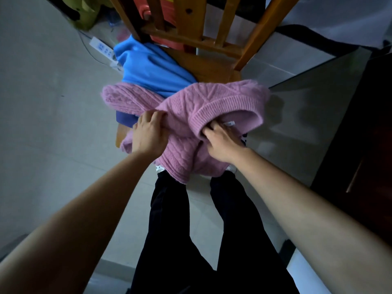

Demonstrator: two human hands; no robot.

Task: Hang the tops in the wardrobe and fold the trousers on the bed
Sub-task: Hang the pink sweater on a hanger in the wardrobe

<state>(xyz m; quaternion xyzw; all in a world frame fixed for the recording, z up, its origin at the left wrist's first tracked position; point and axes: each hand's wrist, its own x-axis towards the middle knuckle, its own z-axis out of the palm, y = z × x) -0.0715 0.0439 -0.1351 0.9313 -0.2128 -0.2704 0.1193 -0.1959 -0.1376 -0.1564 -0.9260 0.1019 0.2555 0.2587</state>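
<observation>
On wooden chair [212,66], pale tiled floor [42,124] beneath: pink sweater [191,107], blue top [148,68].

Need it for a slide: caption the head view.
Left hand and right hand grip a pink knit sweater over a blue garment on a wooden chair.

Your right hand [220,143] has its fingertips tucked under the ribbed hem of the sweater [191,107], out of your sight. The fingertips of your left hand [148,132] sink into a fold of the knit. The sweater hides most of the seat of the chair [203,66] and all but 1 corner of a dark blue garment [125,119]. The blue top [148,71] runs under it too. The top edge cuts off the chair's back, and its slats screen a red thing [167,15]. The label [229,124] is too small to read. The trousers [169,219] vanish beneath the sweater; worn or hanging, you can't tell.
</observation>
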